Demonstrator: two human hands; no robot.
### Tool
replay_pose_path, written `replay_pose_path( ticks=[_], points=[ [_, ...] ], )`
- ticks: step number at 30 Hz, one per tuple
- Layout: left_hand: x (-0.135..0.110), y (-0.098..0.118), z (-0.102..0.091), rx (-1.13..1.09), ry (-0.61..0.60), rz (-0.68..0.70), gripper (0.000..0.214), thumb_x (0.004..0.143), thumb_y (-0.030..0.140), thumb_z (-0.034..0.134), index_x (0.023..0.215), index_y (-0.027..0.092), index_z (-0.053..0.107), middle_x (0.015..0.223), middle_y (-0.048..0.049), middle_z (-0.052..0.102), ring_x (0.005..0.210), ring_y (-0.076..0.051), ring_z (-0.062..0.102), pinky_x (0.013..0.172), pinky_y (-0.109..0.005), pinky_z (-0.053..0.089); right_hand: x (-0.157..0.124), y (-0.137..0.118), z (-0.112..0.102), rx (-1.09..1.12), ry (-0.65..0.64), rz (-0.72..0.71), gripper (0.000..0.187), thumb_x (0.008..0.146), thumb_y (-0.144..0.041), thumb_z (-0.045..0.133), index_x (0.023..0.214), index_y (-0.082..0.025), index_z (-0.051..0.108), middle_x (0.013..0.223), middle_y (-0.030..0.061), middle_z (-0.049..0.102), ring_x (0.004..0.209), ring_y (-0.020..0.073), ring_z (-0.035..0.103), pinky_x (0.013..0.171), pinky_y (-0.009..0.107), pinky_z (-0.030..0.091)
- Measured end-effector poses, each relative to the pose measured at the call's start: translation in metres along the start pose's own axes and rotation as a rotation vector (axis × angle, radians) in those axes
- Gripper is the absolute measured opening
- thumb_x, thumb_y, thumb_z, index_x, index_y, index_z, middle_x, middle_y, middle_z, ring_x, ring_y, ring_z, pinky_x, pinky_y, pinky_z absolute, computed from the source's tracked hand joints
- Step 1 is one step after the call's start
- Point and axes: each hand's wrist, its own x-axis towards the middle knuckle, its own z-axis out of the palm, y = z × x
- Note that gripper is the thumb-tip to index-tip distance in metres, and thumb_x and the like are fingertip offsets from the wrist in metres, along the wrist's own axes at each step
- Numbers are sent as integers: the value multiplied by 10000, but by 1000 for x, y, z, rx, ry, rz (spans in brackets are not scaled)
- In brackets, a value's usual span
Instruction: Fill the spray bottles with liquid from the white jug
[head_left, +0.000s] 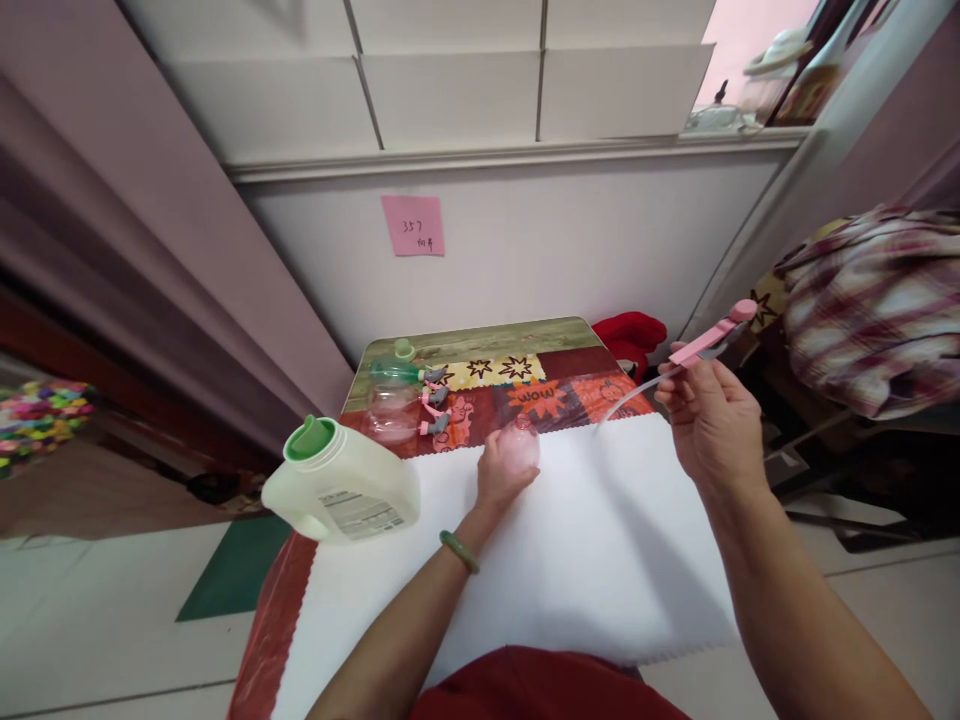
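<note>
Two closed hands: left hand [501,472] low around bottle [520,447], right hand [709,420] aloft on pink sprayer [712,338].

A green bangle [459,551] rings the wrist behind the left hand [501,472], forearms unsleeved, red garment [540,690] below.

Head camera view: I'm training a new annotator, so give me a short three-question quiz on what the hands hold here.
1. True or false: the left hand grips the small clear pinkish plastic bottle on the white sheet.
2. What does the right hand hold up? A) pink spray pump head with a clear dip tube B) grey sponge C) scissors
3. Fill in: the big white plastic jug has a ____ cap.
Key: 1 true; 2 A; 3 green.
</note>
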Motion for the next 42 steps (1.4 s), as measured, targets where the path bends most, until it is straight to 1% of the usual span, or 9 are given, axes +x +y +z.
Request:
replay_pose_path(
  ticks=[5, 11, 16, 22, 27, 31, 35, 39, 42],
  points=[
    [-27, 25, -26, -187, -75, 65, 835, 552, 252, 882, 1217, 315, 381, 1212, -51, 622, 1090, -274, 660, 932, -467, 545, 0, -10, 40, 119, -25, -73, 346, 764, -509, 853, 866, -206, 724, 790, -37, 706, 600, 51, 642, 565, 133, 579],
    [-54, 57, -55, -332, -136, 98, 792, 569, 269, 890, 1206, 322, 422, 1219, -57, 628, 1080, -295, 664, 885, -448, 576, -6, -8, 77, 140, -146, -84, 330, 781, -498, 845, 821, -208, 692, 777, -41, 690, 615, 54, 637, 588, 150, 582],
    [-60, 73, -72, -411, -191, 87, 797, 571, 296, 906, 1243, 309, 479, 1274, -73, 637, 1132, -312, 650, 905, -444, 573, -17, 3, 86, 58, -226, -43, 305, 834, -503, 796, 862, -218, 691, 748, -43, 667, 621, 76, 640, 610, 190, 579],
    [-62, 75, -82, -618, -228, 52, 769, 591, 339, 902, 1285, 233, 587, 1362, -110, 637, 1272, -351, 582, 1057, -469, 485, -25, 7, 85, -29, -300, 76, 319, 822, -519, 794, 883, -218, 706, 822, -21, 679, 690, 97, 656, 686, 228, 583],
    [-62, 73, -89, -887, -300, -69, 822, 562, 339, 905, 1312, 227, 587, 1341, -120, 657, 1275, -354, 582, 1047, -453, 481, -29, 9, 88, -69, -408, 156, 332, 811, -528, 799, 904, -215, 736, 791, -13, 685, 666, 112, 619, 632, 230, 528],
    [-67, 76, -92, -1005, -295, -117, 802, 582, 403, 889, 1304, 215, 594, 1302, -135, 669, 1216, -364, 611, 974, -460, 516, -44, 22, 95, -34, -534, 357, 329, 787, -521, 821, 868, -210, 753, 763, -9, 708, 680, 131, 618, 665, 252, 496],
    [-74, 84, -92, -1163, -273, -277, 688, 708, 561, 794, 1262, 179, 646, 1235, -159, 690, 979, -313, 679, 722, -391, 562, -58, 35, 103, 115, -559, 543, 349, 774, -538, 820, 851, -203, 762, 815, 15, 736, 758, 160, 645, 751, 283, 510],
    [-78, 95, -95, -1300, -284, -454, 713, 770, 665, 720, 1249, 141, 652, 1101, -174, 725, 825, -268, 691, 612, -331, 538, -61, 39, 108, 174, -556, 561, 317, 768, -498, 834, 834, -200, 749, 844, 15, 731, 809, 172, 645, 787, 295, 506],
    [-79, 104, -101, -1333, -362, -521, 742, 813, 705, 653, 1245, 101, 656, 1005, -188, 738, 764, -258, 701, 574, -299, 528, -59, 37, 111, 173, -592, 563, 310, 783, -491, 818, 869, -204, 741, 860, 26, 741, 849, 203, 667, 824, 332, 512]
  ],
)
